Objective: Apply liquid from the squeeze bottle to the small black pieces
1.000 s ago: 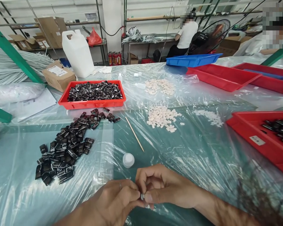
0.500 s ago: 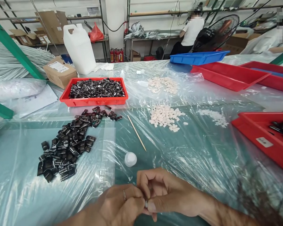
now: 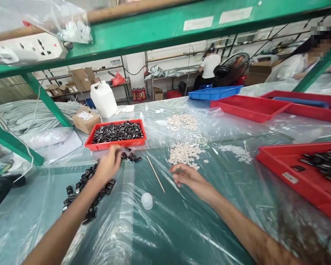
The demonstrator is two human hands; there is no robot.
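The worktop is covered with a clear plastic sheet that lies wrinkled over its green surface. A green frame beam crosses the top of the view, with a white socket strip fixed at its left end. At the right edge a red tray holding a few black parts is seen, and farther back a second red tray and a blue tray are set side by side. A white jug and a cardboard box stand at the far left of the worktop. Just in front of them a small red tray is filled with black parts.

A loose pile of black clips is spread on the sheet on the left. The left hand is held over the far end of this pile, near the small red tray; its fingers are curled down toward the clips, but whether anything is pinched in its grip cannot be told. A heap of white pieces lies near the middle. The right hand rests just in front of that heap, its grip loosely curled, with nothing visibly held. Between the two hands a thin wooden stick lies on the sheet, and a small white cap sits nearer the viewer.
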